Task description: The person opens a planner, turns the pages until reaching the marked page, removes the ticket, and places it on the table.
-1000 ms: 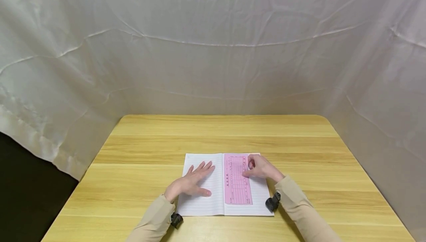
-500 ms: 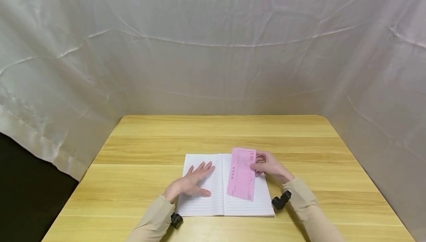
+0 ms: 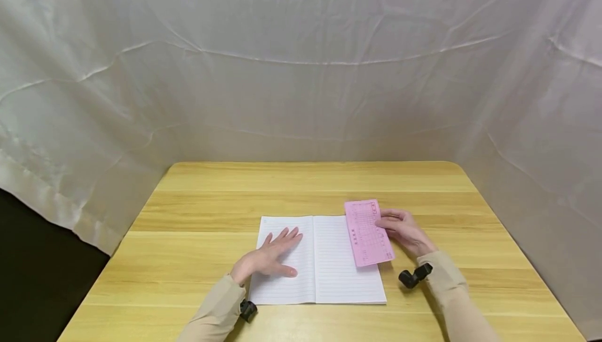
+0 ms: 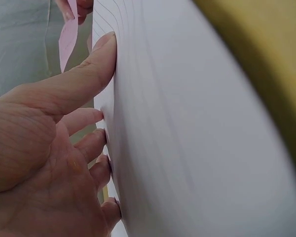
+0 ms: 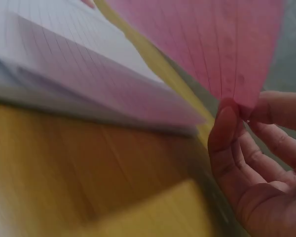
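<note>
An open lined notebook (image 3: 348, 279) lies on the table with both pages facing up. My left hand (image 3: 270, 259) rests with spread fingers on its left page; in the left wrist view the thumb (image 4: 106, 49) and fingertips press against the paper. My right hand (image 3: 405, 231) pinches a pink printed form slip (image 3: 369, 235) by its right edge, between thumb and fingers. The slip is raised and tilted over the notebook's upper right corner. In the right wrist view the pink slip (image 5: 202, 39) bends up from the pinching fingertips.
The wooden table (image 3: 211, 196) reaches back to a pale hanging curtain (image 3: 301, 96), which also closes off both sides. A dark area (image 3: 42, 274) shows beyond the table on the left. Small black cameras (image 3: 415, 275) sit at the wrists.
My right hand has lifted the pink slip off the right page and carried it right and away from me, past the notebook's right edge. The left hand has stayed in place.
</note>
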